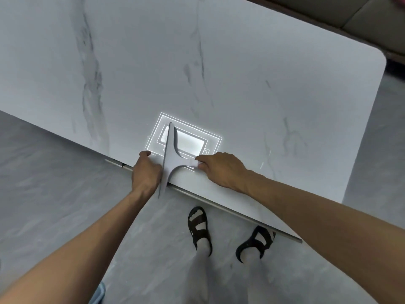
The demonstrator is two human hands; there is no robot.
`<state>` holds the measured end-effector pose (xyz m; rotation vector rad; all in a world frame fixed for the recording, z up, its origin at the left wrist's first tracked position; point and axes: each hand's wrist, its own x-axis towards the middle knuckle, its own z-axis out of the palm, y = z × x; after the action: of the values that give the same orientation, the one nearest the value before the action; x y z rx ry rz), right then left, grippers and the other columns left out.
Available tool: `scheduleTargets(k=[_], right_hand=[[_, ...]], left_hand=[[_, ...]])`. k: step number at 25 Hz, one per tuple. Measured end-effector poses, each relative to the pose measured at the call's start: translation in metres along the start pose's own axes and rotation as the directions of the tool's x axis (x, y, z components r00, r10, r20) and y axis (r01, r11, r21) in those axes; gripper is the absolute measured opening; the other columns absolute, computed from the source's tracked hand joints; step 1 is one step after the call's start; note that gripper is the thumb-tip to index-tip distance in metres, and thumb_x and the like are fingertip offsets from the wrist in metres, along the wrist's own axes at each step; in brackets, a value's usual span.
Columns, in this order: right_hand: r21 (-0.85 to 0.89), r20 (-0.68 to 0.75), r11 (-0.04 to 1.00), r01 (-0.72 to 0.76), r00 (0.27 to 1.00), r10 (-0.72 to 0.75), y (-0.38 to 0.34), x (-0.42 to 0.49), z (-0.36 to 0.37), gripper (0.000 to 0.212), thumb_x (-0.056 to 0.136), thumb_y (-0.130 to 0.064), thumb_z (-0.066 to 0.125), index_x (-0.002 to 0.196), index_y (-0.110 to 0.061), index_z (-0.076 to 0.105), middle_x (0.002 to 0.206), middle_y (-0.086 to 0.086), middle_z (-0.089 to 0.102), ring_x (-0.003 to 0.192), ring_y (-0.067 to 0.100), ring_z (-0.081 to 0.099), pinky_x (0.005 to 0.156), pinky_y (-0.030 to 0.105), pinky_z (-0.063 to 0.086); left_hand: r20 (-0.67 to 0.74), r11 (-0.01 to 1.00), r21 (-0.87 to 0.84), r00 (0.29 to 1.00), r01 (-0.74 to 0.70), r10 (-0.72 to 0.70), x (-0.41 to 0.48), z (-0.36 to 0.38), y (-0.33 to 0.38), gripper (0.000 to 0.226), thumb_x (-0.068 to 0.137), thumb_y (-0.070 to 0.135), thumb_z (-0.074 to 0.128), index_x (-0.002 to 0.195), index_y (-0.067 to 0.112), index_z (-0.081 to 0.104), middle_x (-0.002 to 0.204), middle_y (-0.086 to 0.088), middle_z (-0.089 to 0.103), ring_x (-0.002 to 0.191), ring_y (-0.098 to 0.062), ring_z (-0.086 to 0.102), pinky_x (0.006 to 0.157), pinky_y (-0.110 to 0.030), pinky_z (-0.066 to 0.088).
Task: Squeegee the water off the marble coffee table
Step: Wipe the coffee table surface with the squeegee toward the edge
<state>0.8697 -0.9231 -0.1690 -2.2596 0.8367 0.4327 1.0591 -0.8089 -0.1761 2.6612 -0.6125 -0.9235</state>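
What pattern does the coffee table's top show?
The table top is white marble with grey veins, seen in the head view.

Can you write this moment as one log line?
task: squeegee table | squeegee: blade overhanging near table edge | left hand: beside blade | right hand: grips handle
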Motion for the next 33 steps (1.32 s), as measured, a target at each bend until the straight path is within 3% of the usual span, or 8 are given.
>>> scheduleTargets(k=[8,13,16,19,23,27,30,33], right_hand=[[-0.17,0.012,0.946,-0.277,0.959,0.283,0.147,-0.17,-0.022,0.035,0.101,-0.045,0.024,0.128,-0.046,0.047,0.112,-0.006,0.069,0.097,0.021,0.063,0.076,0.034,0.045],[-0.27,-0.071,0.879,-0.394,0.918,0.389,0.205,-0.228,-0.047,0.041,0.097,-0.053,0.021,0.128,-0.05,0.047,0.116,-0.01,0.068,0.101,0.019,0.064,0.072,0.033,0.047],[-0.214,-0.095,0.914,-0.344,0.939,0.331,0.199,-0.225,-0.054,0.046,0.092,-0.063,0.019,0.125,-0.052,0.049,0.111,-0.013,0.07,0.098,0.016,0.064,0.069,0.03,0.042],[-0.136,0.056,0.973,-0.184,0.98,0.193,0.162,-0.192,-0.039,0.039,0.094,-0.062,0.027,0.123,-0.053,0.051,0.115,-0.012,0.068,0.103,0.015,0.061,0.076,0.029,0.04],[-0.201,0.223,0.978,0.056,0.975,-0.01,0.129,-0.157,-0.003,0.038,0.097,-0.057,0.029,0.126,-0.049,0.052,0.112,-0.004,0.068,0.096,0.022,0.062,0.073,0.031,0.039],[-0.294,0.222,0.954,0.062,0.975,0.005,0.173,-0.173,-0.017,0.042,0.096,-0.057,0.023,0.13,-0.048,0.046,0.108,0.0,0.068,0.092,0.026,0.062,0.079,0.043,0.049],[-0.376,0.19,0.926,0.032,0.981,0.043,0.223,-0.2,-0.044,0.042,0.097,-0.057,0.023,0.13,-0.048,0.047,0.114,-0.002,0.068,0.098,0.025,0.063,0.076,0.034,0.043],[-0.428,0.17,0.904,-0.005,0.982,0.086,0.259,-0.216,-0.07,0.04,0.096,-0.057,0.024,0.126,-0.047,0.049,0.113,-0.005,0.068,0.099,0.022,0.063,0.067,0.032,0.035]], left_hand=[[0.163,0.955,0.069,0.947,-0.289,0.275,-0.065,0.083,0.051,0.034,0.094,0.021,0.045,0.126,0.012,0.049,0.126,-0.008,0.059,0.117,-0.028,0.055,0.088,-0.031,0.041],[0.265,0.945,0.122,0.927,-0.304,0.265,-0.08,0.111,0.062,0.029,0.091,0.021,0.045,0.117,0.011,0.051,0.119,-0.01,0.06,0.108,-0.03,0.057,0.078,-0.029,0.036],[0.212,0.957,0.117,0.948,-0.265,0.236,-0.082,0.109,0.058,0.04,0.094,0.027,0.043,0.131,0.013,0.047,0.127,-0.008,0.061,0.115,-0.03,0.058,0.083,-0.029,0.038],[0.189,0.966,0.099,0.957,-0.241,0.219,-0.085,0.103,0.051,0.051,0.087,0.013,0.05,0.137,0.011,0.038,0.125,-0.013,0.061,0.111,-0.034,0.059,0.079,-0.029,0.04],[0.202,0.974,0.118,0.965,-0.192,0.166,-0.094,0.1,0.049,0.061,0.085,0.005,0.054,0.141,0.009,0.03,0.129,-0.017,0.058,0.115,-0.037,0.057,0.087,-0.037,0.046],[0.224,0.958,0.134,0.949,-0.255,0.222,-0.114,0.114,0.06,0.062,0.084,0.005,0.056,0.142,0.008,0.033,0.135,-0.015,0.053,0.123,-0.035,0.051,0.097,-0.038,0.044],[0.281,0.938,0.113,0.916,-0.327,0.286,-0.138,0.136,0.08,0.061,0.083,0.004,0.057,0.14,0.006,0.035,0.138,-0.014,0.048,0.127,-0.032,0.047,0.104,-0.039,0.04],[0.332,0.907,0.118,0.877,-0.404,0.347,-0.16,0.161,0.104,0.057,0.081,0.003,0.056,0.135,0.004,0.038,0.133,-0.015,0.047,0.122,-0.032,0.047,0.098,-0.039,0.041]])
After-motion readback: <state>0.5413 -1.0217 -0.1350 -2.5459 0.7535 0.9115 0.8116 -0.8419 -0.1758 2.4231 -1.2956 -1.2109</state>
